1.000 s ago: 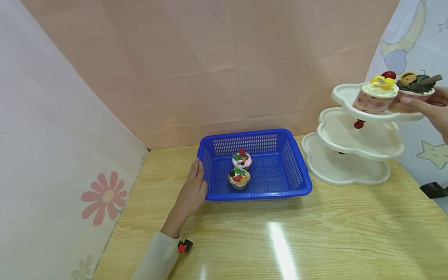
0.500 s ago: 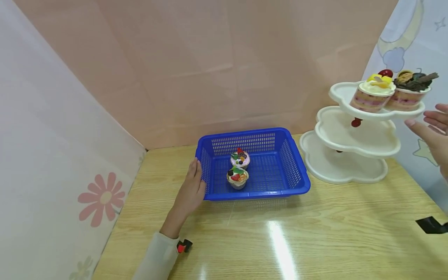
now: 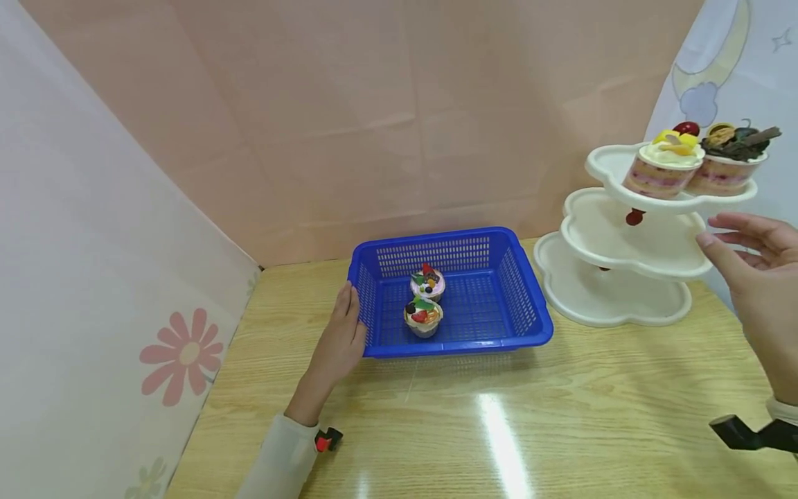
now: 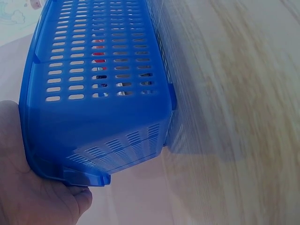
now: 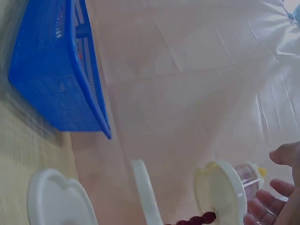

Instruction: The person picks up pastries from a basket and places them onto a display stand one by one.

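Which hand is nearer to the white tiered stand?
Right. The right hand is close to the white tiered stand, on its right; the left hand is farther away, touching the blue basket.

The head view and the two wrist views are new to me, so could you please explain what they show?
These are a person's bare hands, not a machine. The head picture is taken from the person's head, looking forward and down; the other two are taken from the left and right wrists. On the table are a blue basket holding a pink cupcake and a cream cupcake, and a white three-tier stand with two dessert cups on top. The left hand touches the basket's left end. The right hand, beside the stand, holds nothing; its fingers are loosely bent.
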Demonstrator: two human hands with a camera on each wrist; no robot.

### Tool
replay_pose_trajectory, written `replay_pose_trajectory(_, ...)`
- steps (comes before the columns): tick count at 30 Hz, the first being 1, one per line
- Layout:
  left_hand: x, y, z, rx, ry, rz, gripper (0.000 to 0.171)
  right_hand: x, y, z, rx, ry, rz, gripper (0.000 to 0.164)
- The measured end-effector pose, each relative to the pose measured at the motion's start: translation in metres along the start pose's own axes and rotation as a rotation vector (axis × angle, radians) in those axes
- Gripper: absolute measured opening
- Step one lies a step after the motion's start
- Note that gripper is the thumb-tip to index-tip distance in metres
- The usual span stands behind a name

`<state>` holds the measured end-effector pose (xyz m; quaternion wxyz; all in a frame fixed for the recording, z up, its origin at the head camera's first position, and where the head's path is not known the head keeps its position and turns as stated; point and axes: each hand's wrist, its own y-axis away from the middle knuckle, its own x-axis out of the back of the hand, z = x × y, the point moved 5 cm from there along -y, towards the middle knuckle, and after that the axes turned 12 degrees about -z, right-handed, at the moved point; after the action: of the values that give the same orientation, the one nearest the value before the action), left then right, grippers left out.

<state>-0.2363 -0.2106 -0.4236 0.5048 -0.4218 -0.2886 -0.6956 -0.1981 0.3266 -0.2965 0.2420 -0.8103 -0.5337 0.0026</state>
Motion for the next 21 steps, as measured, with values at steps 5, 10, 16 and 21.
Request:
replay_pose_trajectory(5,0.0,0.0,0.0,0.0,0.001,-0.007,0.063,-0.02,0.015,-0.005,0.057,-0.03,-0.125,0.036)
replay_pose_trajectory(10,0.0,0.001,-0.002,0.006,-0.011,-0.002,0.063,-0.05,0.023,-0.006,0.084,0.012,-0.337,0.033)
replay_pose_trajectory(16,0.0,0.0,-0.002,0.002,-0.008,-0.001,0.063,-0.084,0.032,-0.003,0.059,0.116,-0.526,0.027)
replay_pose_trajectory(21,-0.001,-0.001,-0.002,0.0,-0.009,-0.003,0.062,-0.111,0.037,-0.005,0.124,0.19,-0.624,0.024)
